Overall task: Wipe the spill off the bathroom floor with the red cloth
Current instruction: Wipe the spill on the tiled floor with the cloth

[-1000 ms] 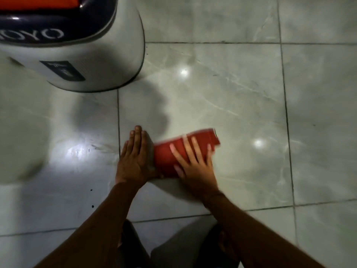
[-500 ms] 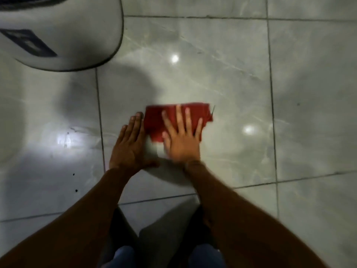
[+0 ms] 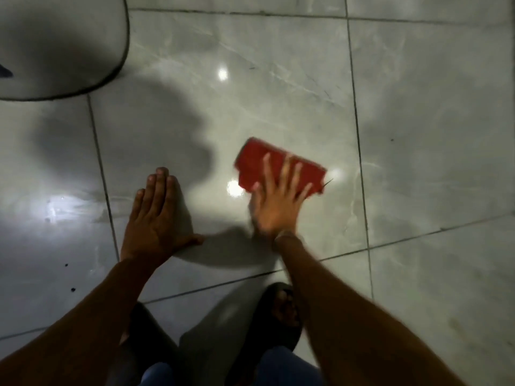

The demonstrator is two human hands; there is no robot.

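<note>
Cloth under right hand, right of left hand; floor contact likely.

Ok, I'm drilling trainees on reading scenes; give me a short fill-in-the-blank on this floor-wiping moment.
1. The right hand presses flat on the ____ cloth.
2. The left hand lies flat on the bare ____, apart from the cloth.
3. The foot by the right forearm wears a ____ sandal.

Missing words: red; floor; black
</note>
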